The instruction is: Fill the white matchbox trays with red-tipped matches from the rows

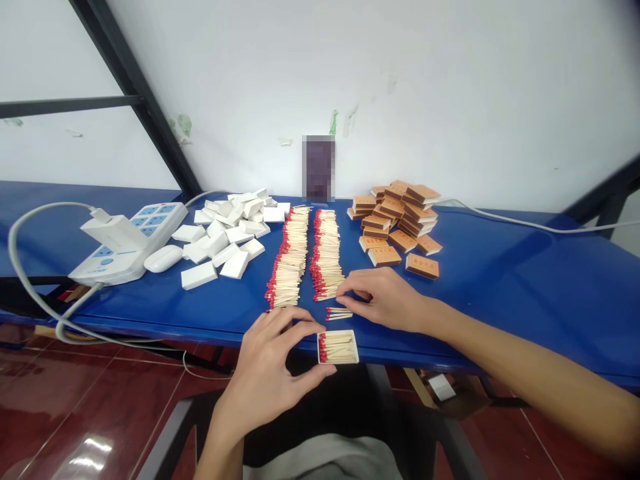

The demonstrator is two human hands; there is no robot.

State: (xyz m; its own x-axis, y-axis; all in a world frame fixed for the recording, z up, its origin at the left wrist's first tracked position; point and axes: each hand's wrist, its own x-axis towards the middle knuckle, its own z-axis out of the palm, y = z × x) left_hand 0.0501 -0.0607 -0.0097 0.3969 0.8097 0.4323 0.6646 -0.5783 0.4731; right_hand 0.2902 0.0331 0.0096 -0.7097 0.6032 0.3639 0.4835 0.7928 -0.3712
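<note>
Left hand [270, 367]'s grip has the match tray [357, 347], 6 o'clock by the surface [500, 300]'s edge. Right hand [387, 300] is around 1 o'clock from that, grip narrow, can't tell if it's pinching matches [327, 257]. Dark thing [319, 169] at 12's pixelated.

You have two match rows [327, 250] and one tray [356, 348] at twelve o'clock, one matchbox heap [396, 210] at one, one white-box heap [227, 233] at eleven.

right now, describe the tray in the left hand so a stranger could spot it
Find the blue table, then the left hand at its front edge. The small white tray in its grip, unlike the white boxes heaped left, shows red-headed matches inside.
</note>
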